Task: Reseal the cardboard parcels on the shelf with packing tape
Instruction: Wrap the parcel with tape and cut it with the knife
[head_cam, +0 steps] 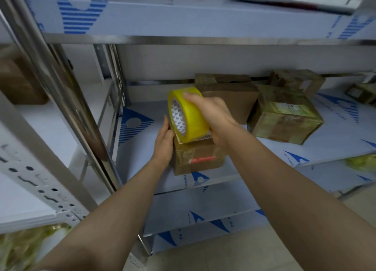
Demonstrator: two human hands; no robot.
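A small cardboard parcel (198, 159) with old tape and a red label stands near the front edge of the middle shelf (254, 148). My right hand (213, 116) grips a yellow roll of packing tape (189, 114) and presses it on the parcel's top. My left hand (163, 144) lies flat against the parcel's left side, fingers together, steadying it. The parcel's top is mostly hidden by the roll.
Behind stand a brown box (230, 96), a heavily taped box (284, 120) and more parcels (297, 81) at the back right. Metal uprights (67, 91) rise at left. An upper shelf (183, 16) hangs close overhead. Crumpled tape scraps (22, 248) lie lower left.
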